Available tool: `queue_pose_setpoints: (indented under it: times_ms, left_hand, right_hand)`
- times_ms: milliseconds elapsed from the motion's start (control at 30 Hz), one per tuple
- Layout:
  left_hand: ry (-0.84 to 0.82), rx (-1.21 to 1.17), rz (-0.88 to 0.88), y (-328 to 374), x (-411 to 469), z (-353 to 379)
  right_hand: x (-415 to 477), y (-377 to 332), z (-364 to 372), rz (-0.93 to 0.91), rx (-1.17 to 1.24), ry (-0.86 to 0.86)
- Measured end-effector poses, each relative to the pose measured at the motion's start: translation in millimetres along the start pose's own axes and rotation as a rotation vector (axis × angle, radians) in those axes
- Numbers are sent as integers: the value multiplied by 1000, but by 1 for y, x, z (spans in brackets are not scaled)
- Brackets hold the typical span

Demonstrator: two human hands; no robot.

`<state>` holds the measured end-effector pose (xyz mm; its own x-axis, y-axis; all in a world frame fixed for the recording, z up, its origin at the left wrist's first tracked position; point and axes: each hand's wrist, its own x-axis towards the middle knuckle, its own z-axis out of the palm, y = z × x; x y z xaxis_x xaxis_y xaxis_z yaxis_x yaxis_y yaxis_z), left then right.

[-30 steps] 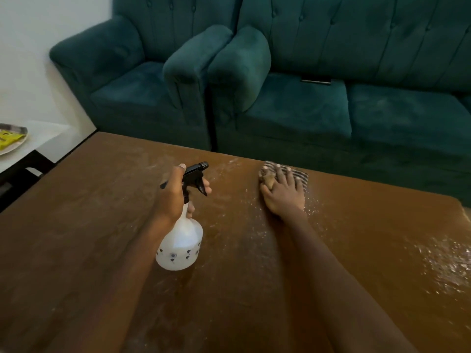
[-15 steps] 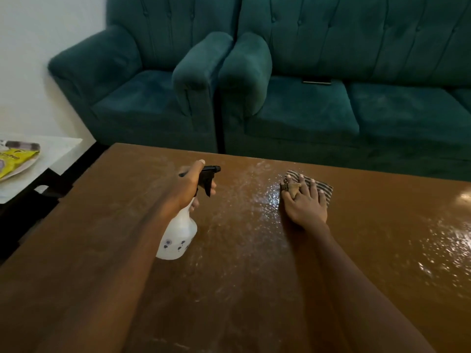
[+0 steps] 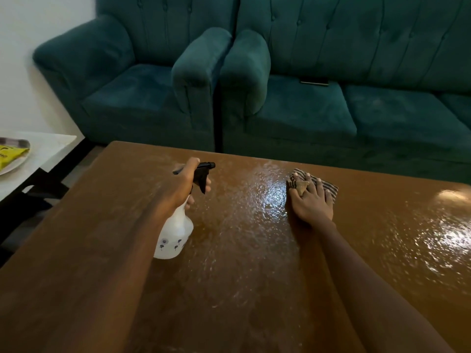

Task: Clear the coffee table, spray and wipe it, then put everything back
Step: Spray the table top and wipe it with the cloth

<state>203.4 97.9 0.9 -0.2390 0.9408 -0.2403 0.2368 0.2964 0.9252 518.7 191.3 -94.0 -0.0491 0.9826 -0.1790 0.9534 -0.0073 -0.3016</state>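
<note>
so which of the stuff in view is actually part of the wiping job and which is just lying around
In use:
spray bottle in the left hand
striped cloth under the right hand
wet coffee table

Lying about:
dark flat object, maybe a phone, on the sofa
plate with a yellow packet, side table

No legible text, brand, number or sign is visible. The white spray bottle (image 3: 175,233) carries small dark printed motifs on its lower body; these are shapes, not letters. The yellow packet (image 3: 9,155) on the plate at the far left shows a dark mark near the frame edge, too small and cropped to read. The dark flat object (image 3: 314,81) on the sofa seat shows no marking.
</note>
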Motion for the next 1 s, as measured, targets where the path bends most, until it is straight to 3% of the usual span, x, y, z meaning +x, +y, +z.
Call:
queue_pose_setpoints:
  times_ms: [300,433,567,767,1000]
  left_hand:
    - [94,-15,17,1,-7,1]
    - [125,6,23,3,-9,4]
    - [130,20,15,8,-8,6]
    - [105,86,-60,12,-6,1]
    - [16,117,-54,9,-12,-13]
  right_hand:
    - [48,-68,5,-110,-42,-43]
    - [34,-112,23,-387,-111,-78]
    - [-1,-85,32,-619,-123,-74]
    - [-4,-26,19,-287,-70,13]
    - [-6,-26,19,-228,-69,19]
